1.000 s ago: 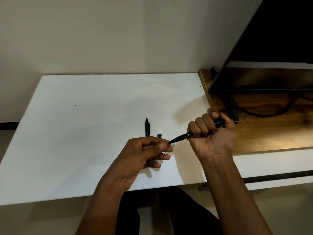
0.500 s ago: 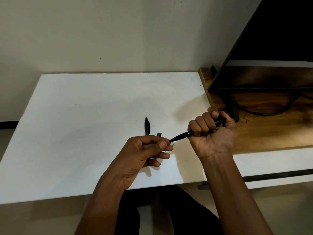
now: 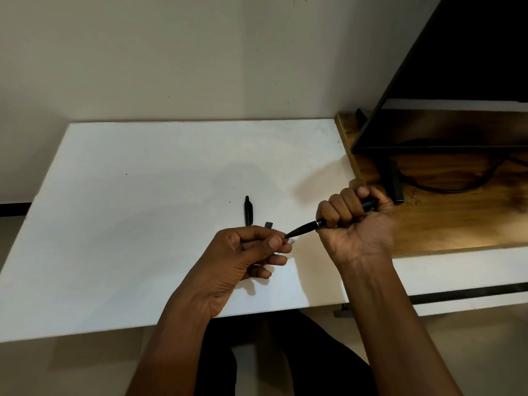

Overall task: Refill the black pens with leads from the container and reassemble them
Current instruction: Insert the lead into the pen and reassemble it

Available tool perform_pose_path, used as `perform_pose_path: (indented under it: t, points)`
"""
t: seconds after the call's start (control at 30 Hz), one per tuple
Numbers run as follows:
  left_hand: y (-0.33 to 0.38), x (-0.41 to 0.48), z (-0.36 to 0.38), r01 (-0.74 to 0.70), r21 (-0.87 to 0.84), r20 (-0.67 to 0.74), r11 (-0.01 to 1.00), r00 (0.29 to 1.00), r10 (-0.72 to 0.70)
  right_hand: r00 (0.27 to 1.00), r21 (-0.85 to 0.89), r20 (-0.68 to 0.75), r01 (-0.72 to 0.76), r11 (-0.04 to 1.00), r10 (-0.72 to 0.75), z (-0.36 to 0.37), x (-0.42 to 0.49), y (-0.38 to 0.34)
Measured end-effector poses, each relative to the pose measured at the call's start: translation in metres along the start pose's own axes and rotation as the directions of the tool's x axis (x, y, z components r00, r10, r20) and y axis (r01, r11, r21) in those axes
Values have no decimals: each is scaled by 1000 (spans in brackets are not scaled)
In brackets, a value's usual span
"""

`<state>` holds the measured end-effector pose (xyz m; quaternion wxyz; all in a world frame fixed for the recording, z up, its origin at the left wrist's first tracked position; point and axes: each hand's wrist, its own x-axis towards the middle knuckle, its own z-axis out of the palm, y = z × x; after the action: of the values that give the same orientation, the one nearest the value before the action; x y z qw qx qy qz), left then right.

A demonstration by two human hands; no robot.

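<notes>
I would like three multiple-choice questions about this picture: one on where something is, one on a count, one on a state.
1. Where does the second black pen lie?
A. on the white table, beyond the left hand
B. on the wooden desk
C. on the floor

2. How many black pens are visible?
A. one
B. two
C. four

3. How does the right hand hold its pen?
A. open, pen on the palm
B. closed in a fist around the barrel
C. it holds nothing

Answers: 1 A, it rests on the white table past the left hand. 2 B, one held, one lying. 3 B, fingers wrap the barrel, tip toward the left hand.
</notes>
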<state>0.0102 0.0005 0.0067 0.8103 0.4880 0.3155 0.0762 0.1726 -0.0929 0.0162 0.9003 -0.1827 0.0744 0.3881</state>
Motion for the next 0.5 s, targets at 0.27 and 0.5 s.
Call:
perform_pose_path:
  t: [0.27, 0.5]
  points:
    - [-2, 2, -1, -12, 18, -14, 1000, 1000, 12, 1000, 13, -1, -4, 1000, 4, -1, 0, 0]
    - [-3, 5, -3, -2, -5, -64, 1000, 998, 1, 999, 40, -15, -49, 998, 50, -5, 4, -4]
